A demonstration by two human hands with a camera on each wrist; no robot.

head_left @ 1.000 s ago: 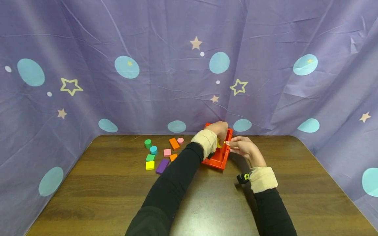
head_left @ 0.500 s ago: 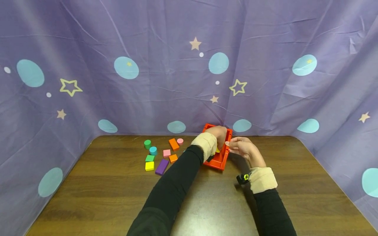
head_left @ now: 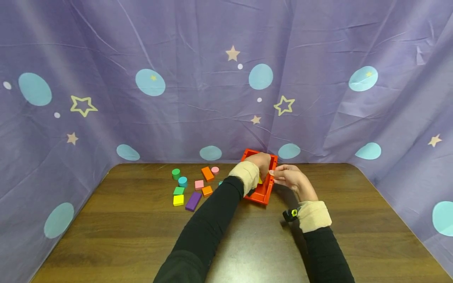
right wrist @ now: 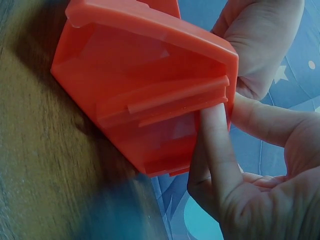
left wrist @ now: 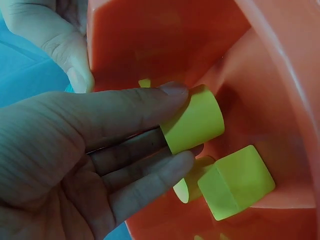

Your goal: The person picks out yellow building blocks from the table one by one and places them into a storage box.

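Observation:
My left hand (head_left: pixel 260 163) reaches down into a red plastic bin (head_left: pixel 259 199) near the back of the table. In the left wrist view, its thumb and fingers pinch a yellow cylinder block (left wrist: pixel 197 120). Just below lie a second yellow cylinder (left wrist: pixel 186 189), partly hidden by a finger, and a yellow rectangular block (left wrist: pixel 237 182), both inside the bin. At the bin's right side, my right hand (head_left: pixel 293 179) grips the rim, thumb on top; the right wrist view shows fingers (right wrist: pixel 217 150) against the ribbed outer wall.
Left of the bin, loose toy blocks lie on the wooden table (head_left: pixel 124 228): a purple block (head_left: pixel 193 201), a yellow block (head_left: pixel 178 200), a green cylinder (head_left: pixel 175 174), a blue cylinder (head_left: pixel 182 181) and several more. A purple curtain (head_left: pixel 191 122) hangs behind.
My left hand has come down and slightly nearer within the bin, uncovering more of its back rim. The right hand keeps its grip on the side.

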